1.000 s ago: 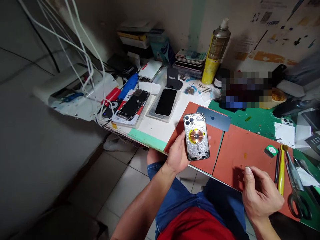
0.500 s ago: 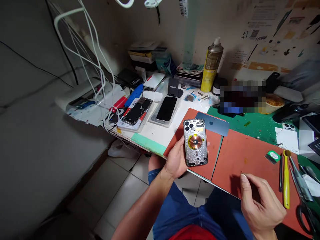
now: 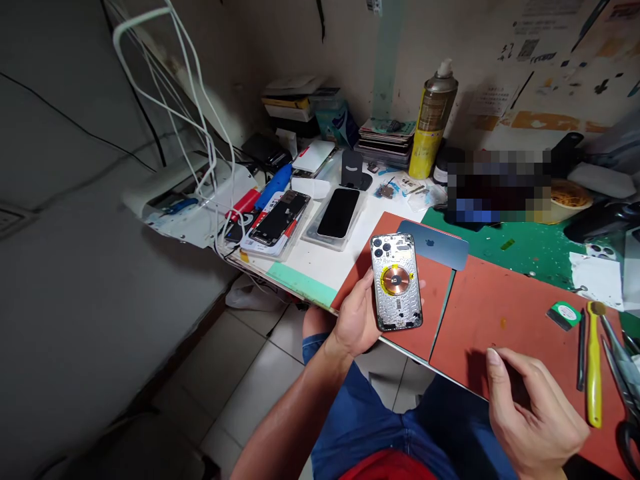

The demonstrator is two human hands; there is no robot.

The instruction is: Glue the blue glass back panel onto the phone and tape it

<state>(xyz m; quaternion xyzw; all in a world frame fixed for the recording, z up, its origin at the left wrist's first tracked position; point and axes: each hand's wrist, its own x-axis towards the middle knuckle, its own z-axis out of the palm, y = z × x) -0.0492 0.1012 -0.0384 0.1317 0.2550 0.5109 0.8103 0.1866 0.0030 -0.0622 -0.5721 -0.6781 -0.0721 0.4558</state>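
Phone body with a copper coil sits in the left hand, held above the red mat near the blue back panel. I see the right hand curled, thumb and fingertips close together.

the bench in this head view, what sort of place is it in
Probably a phone repair workbench: an opened phone with its coil bare, a loose back panel, and a brush on the mat.

Two hands (and one spray can)
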